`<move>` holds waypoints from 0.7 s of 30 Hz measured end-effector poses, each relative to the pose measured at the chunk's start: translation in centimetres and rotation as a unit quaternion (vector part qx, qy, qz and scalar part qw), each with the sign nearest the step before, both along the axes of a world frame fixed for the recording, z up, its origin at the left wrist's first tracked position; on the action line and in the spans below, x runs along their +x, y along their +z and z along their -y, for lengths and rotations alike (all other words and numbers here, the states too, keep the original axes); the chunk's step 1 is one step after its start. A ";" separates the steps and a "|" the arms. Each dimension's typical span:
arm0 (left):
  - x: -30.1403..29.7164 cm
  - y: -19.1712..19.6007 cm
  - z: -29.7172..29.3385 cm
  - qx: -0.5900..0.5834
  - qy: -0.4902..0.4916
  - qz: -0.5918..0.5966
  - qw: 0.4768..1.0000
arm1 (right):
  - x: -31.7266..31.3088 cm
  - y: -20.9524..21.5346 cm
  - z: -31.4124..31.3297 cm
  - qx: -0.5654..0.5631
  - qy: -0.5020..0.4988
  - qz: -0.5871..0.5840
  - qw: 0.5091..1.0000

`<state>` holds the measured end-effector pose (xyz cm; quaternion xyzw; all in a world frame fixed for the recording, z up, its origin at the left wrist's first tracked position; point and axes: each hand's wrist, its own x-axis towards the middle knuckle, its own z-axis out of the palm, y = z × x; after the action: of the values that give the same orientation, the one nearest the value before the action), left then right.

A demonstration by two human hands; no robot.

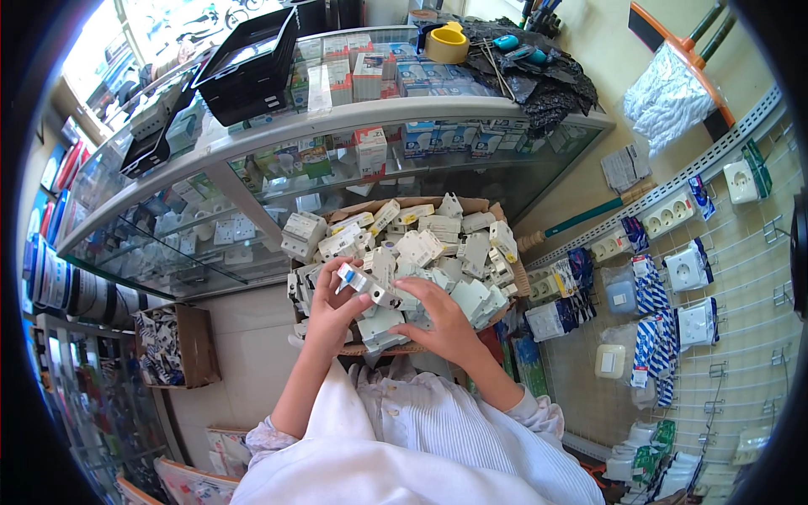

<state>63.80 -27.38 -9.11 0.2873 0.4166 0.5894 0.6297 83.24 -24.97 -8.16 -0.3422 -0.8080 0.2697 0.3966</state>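
1. Holding noted: left hand [330,310], grip clamped on white breaker [370,284], above filled carton [522,282].
2. Right hand [444,324]: grip apart, beside breaker's end; contact cannot be told.

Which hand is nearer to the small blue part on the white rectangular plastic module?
Left. The left hand grips the white rectangular plastic module, its fingers beside the small blue part; the right hand is farther right, near the module's opposite end.

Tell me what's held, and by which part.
A white circuit breaker: the left hand grips its blue-marked half; whether the right hand touches its other end is unclear.
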 end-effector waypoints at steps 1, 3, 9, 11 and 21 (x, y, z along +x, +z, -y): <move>-0.2 -0.3 0.0 0.000 0.003 0.001 1.000 | 0.1 -0.2 0.0 0.036 -0.015 0.030 0.999; -0.4 -0.8 -0.1 0.026 0.009 0.034 0.999 | 0.4 -0.4 0.3 0.005 -0.092 0.099 0.991; -1.7 -1.0 -0.2 0.034 -0.001 0.050 0.998 | -0.9 -2.7 0.4 -0.018 -0.199 0.222 0.954; -2.0 -1.1 0.0 0.044 0.001 0.048 0.998 | -1.4 -3.0 0.2 -0.032 -0.206 0.223 0.952; -3.7 -1.8 -0.3 0.091 -0.019 0.009 0.996 | -0.1 -2.2 -2.3 -0.046 -0.168 0.121 0.977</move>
<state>60.07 -27.08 -10.86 0.3458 0.3501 0.6152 0.6159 83.11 -22.67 -10.38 -0.5211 -0.7676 0.1926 0.3196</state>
